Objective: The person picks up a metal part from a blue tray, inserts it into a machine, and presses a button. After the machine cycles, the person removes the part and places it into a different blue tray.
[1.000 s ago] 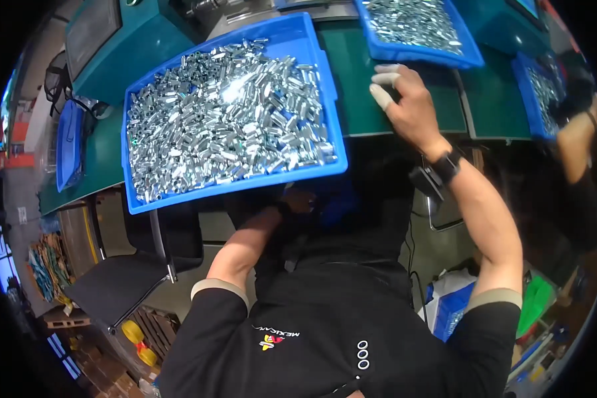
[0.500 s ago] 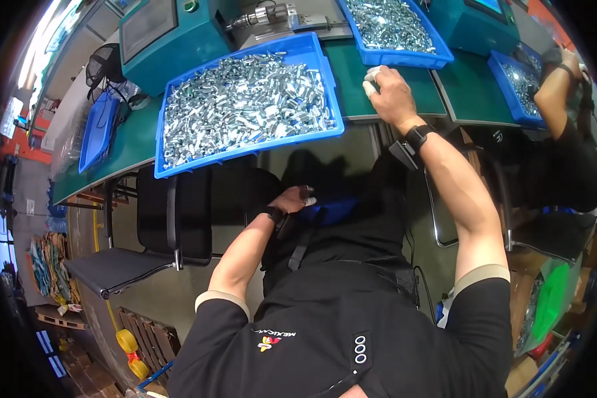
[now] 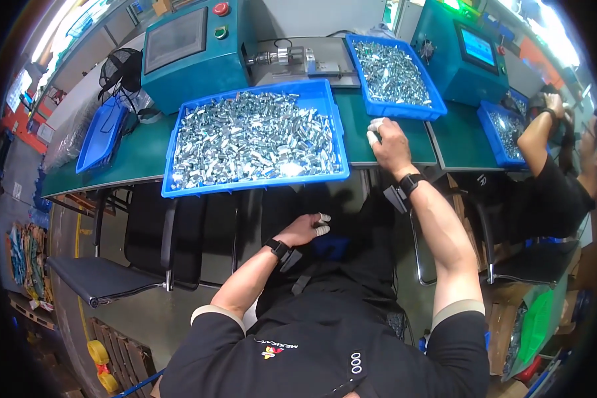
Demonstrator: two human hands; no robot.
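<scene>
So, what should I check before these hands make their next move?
1. Left hand free: ok, nothing visible in it.
2. Right hand clear of the smaller blue tray: cannot tell; it is close to the near rim.
3. Finger covers worn: ok, pale ones show on both hands.
4. Large blue tray fully on the green table: not ok, its near edge juts past the table edge.
5. Left teal machine switched off: cannot tell; its screen looks dull grey.

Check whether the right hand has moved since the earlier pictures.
No: the right hand stays at the near-left corner of the blue metal-parts tray just beyond it, with no clear shift either way.
</scene>
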